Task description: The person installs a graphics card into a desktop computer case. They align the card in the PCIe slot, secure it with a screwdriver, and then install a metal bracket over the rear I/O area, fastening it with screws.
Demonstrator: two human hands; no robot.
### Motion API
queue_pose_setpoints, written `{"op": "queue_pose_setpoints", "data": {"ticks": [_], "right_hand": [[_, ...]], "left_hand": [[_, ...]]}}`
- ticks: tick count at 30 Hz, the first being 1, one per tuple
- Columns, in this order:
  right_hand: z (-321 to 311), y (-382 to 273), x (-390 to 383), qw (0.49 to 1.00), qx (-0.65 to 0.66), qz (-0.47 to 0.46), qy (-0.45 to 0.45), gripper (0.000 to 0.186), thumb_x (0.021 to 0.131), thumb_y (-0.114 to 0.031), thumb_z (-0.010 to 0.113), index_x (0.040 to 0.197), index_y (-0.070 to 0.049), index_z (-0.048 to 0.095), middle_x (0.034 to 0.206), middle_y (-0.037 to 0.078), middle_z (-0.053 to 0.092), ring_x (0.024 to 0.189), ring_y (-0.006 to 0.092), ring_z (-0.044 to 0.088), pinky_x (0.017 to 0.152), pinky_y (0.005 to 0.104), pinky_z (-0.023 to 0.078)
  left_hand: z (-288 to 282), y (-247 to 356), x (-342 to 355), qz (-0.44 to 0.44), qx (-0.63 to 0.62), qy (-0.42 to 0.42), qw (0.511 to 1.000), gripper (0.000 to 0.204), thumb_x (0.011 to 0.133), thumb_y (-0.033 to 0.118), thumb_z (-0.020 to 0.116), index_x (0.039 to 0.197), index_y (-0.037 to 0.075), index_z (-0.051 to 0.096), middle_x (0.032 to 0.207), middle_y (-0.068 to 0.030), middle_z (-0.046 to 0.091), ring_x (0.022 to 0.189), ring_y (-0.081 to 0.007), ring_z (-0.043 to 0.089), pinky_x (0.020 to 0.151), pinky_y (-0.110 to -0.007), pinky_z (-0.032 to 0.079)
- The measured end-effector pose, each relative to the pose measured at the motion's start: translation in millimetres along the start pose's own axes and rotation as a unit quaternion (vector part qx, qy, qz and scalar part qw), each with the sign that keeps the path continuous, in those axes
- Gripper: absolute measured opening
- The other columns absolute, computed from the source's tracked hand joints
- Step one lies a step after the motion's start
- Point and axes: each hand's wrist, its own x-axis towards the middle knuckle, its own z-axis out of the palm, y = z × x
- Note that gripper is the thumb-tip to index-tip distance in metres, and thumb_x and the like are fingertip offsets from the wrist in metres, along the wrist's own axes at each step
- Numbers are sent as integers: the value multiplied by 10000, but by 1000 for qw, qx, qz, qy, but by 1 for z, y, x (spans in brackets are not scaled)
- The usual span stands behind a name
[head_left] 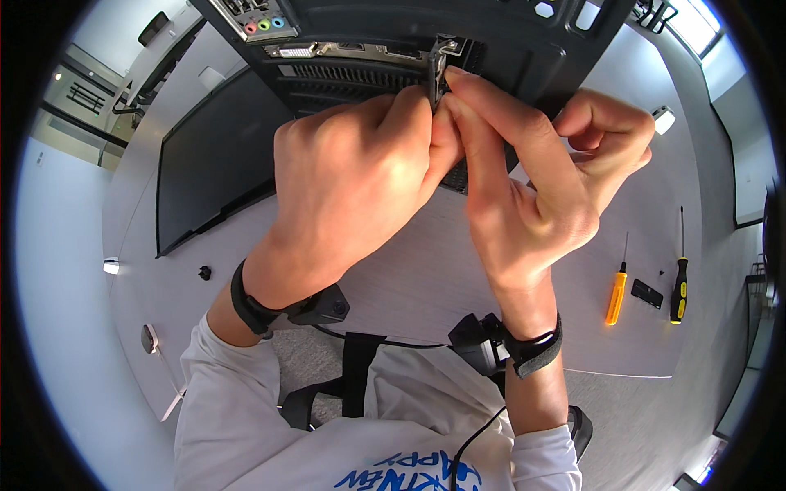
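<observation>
The black computer case is at the far middle, its back side with ports and slots turned toward me. A small shiny metal bracket sticks out at the end of the expansion slots, beside the silver port plate. My left hand is closed, its thumb and finger pressed against the bracket's near end. From the right, my right hand pinches at the same bracket with thumb and index finger, the other fingers curled away. The fingertips partly hide the bracket's lower end.
A dark monitor lies on the table at left, with a small black part near it. At right lie an orange-handled screwdriver, a small black plate and a black-and-yellow screwdriver. The table's near edge is close to my body.
</observation>
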Motion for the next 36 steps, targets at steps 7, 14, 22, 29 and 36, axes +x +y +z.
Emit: {"op": "queue_pose_setpoints", "data": {"ticks": [7, 14, 22, 29, 36], "right_hand": [[2, 4, -3, 999, -24, -28, 16, 293, 647, -187, 927, 922, -241, 842, 872, -30, 360, 848, 155, 372, 691, 264, 299], [1, 10, 0, 998, -31, -63, 4, 304, 648, -241, 933, 937, -259, 841, 894, -28, 386, 851, 158, 378, 674, 273, 304], [-9, 11, 6, 991, -77, -108, -23, 336, 644, -262, 911, 972, -263, 839, 908, -23, 390, 858, 149, 400, 791, 308, 264], [-10, 9, 7, 990, -76, -113, -29, 322, 659, -241, 897, 975, -253, 838, 916, -26, 381, 845, 132, 388, 789, 302, 251], [-8, 7, 6, 987, -100, -125, -18, 300, 668, -228, 886, 965, -232, 838, 900, -44, 417, 816, 117, 372, 764, 294, 255]], "left_hand": [[0, -1, -1, -3, -14, -1, 1000, 252, 803, 116, 716, 662, 86, 510, 545, -36, 552, 414, -231, 547, 387, -343, 420], [-2, 0, -4, -27, -32, -21, 999, 196, 781, 41, 710, 687, 55, 538, 579, -74, 557, 444, -272, 526, 427, -367, 408], [-1, 1, -3, -18, -31, -6, 999, 179, 786, 57, 715, 697, 60, 559, 570, -67, 560, 442, -267, 535, 424, -358, 428], [0, 1, -3, -15, -10, 3, 1000, 155, 773, 99, 732, 724, 72, 587, 556, -49, 575, 437, -241, 564, 411, -343, 445], [-1, 0, -3, -19, -22, -7, 1000, 112, 768, 98, 736, 761, 73, 627, 556, -41, 582, 443, -239, 577, 412, -342, 451]]}}
